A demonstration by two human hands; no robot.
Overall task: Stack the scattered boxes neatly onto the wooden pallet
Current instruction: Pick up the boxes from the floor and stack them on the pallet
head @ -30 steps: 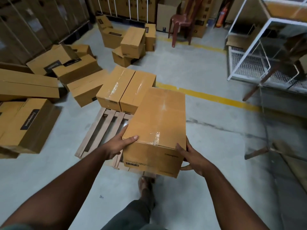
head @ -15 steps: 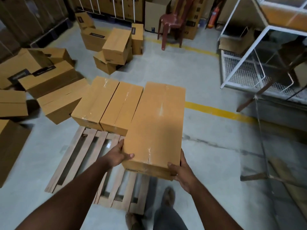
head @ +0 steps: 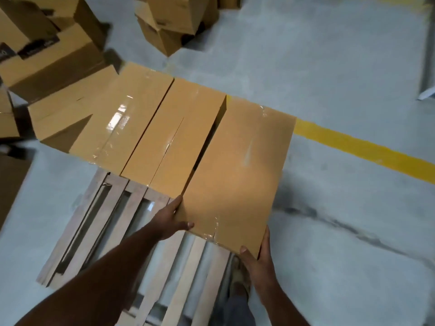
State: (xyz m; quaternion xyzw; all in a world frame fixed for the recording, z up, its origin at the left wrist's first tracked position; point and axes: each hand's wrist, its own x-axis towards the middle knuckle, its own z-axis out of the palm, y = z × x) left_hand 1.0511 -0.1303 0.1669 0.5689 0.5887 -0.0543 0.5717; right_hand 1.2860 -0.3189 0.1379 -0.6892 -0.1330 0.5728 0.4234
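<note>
A long taped cardboard box (head: pixel 237 170) is gripped at its near end by both hands: my left hand (head: pixel 171 218) on the near left corner, my right hand (head: pixel 257 260) on the near right corner. It lies alongside two similar boxes (head: pixel 175 135) (head: pixel 117 118) resting side by side at the far end of the wooden pallet (head: pixel 113 231). A narrow gap separates it from the middle box. The box hides whether its underside touches the slats.
Scattered cardboard boxes lie on the concrete floor at the left (head: pixel 49 62) and top centre (head: pixel 171 20). A yellow floor line (head: pixel 367 149) runs right of the pallet. My foot (head: pixel 239 285) stands by the pallet's near right edge. Bare slats fill the pallet's near half.
The box has moved forward and down, from chest height to level with the two boxes on the pallet. My view has tilted down and closer.
</note>
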